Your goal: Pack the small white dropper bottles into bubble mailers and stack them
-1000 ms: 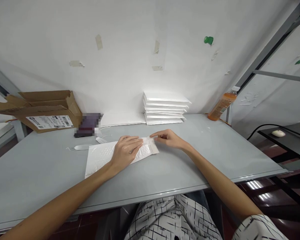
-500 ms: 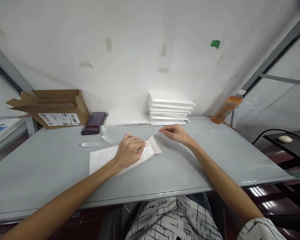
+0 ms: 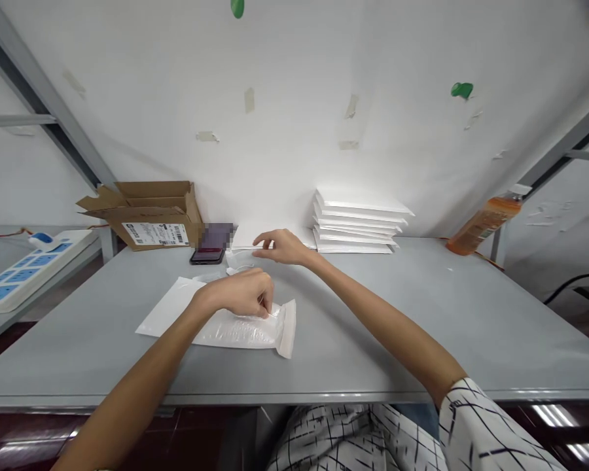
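Observation:
A white padded bubble mailer (image 3: 240,332) lies flat near the front of the table, its flap end to the right. My left hand (image 3: 245,293) is closed in a curled grip on the mailer's upper side, close to the flap; part of the mailer is hidden beneath it. My right hand (image 3: 285,247) hovers behind it, thumb and fingers slightly apart with nothing visible between them. Small white tags with strings (image 3: 238,269) lie just left of my right hand, partly covered by my left hand.
A stack of white mailers (image 3: 358,222) stands against the wall, with flat white mailers (image 3: 248,237) beside it. At back left are an open cardboard box (image 3: 152,216) and a phone (image 3: 207,255). An orange drink bottle (image 3: 485,222) leans at right; a power strip (image 3: 29,271) sits far left.
My right hand has moved left, towards the small tags. My left hand and the mailer have shifted nearer the front edge, and the mailer has turned. The view has swung left.

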`<state>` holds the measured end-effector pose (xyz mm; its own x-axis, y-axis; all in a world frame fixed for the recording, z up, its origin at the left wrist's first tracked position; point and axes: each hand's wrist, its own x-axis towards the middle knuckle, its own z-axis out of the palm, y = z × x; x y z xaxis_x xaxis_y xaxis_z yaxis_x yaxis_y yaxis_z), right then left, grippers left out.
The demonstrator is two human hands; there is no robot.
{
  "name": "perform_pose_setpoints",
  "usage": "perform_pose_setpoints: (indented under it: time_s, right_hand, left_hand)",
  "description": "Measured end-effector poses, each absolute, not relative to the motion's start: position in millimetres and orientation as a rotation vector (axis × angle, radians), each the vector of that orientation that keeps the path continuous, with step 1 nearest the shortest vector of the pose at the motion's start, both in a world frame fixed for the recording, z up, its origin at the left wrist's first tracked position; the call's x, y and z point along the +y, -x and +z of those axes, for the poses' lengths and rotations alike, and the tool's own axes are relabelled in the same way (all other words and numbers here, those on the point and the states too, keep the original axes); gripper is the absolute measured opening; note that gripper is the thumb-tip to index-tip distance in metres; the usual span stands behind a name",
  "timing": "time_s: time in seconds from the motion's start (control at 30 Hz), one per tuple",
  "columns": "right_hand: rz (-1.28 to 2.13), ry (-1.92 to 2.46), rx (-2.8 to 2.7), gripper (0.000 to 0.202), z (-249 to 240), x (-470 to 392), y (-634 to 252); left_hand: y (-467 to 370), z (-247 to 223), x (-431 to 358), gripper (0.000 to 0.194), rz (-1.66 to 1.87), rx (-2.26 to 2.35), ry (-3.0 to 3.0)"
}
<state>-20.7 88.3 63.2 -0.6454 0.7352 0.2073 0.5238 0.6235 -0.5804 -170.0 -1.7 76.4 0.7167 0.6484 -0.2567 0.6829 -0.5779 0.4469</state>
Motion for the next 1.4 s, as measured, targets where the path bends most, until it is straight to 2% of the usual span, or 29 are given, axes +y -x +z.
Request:
perform_pose_setpoints:
  time_s: [0.13,0.3,0.4,0.8,1.1,1.4]
  right_hand:
    - [0.458,0.955,-2.584,0.033,74,91,65]
    - [0.336,0.925,-2.681,0.02,75,93,98]
    - [0.318,0.908,-2.665,0.019,74,95,100]
    - [0.951,0.863,-2.354,0.016,62,106,56]
    - [1.111,0.861,-2.039,0.028,46,110,47]
    - [1.183,0.973,-1.559,0.029,41,65,-91]
  left_hand:
    - [174,75,1,0.018,-0.118,1.047,-2.369]
    - [177,75,2,0.018,-0.088,1.037,-2.383]
    - [177,75,2,0.018,-0.052,1.016,-2.392]
    - [168,75,-1,0.016,0.015,1.035,-2.44]
    - [168,75,1,0.015,0.022,1.058,-2.42]
    - [154,54,7,0.021,0.46,1.211,-2.558]
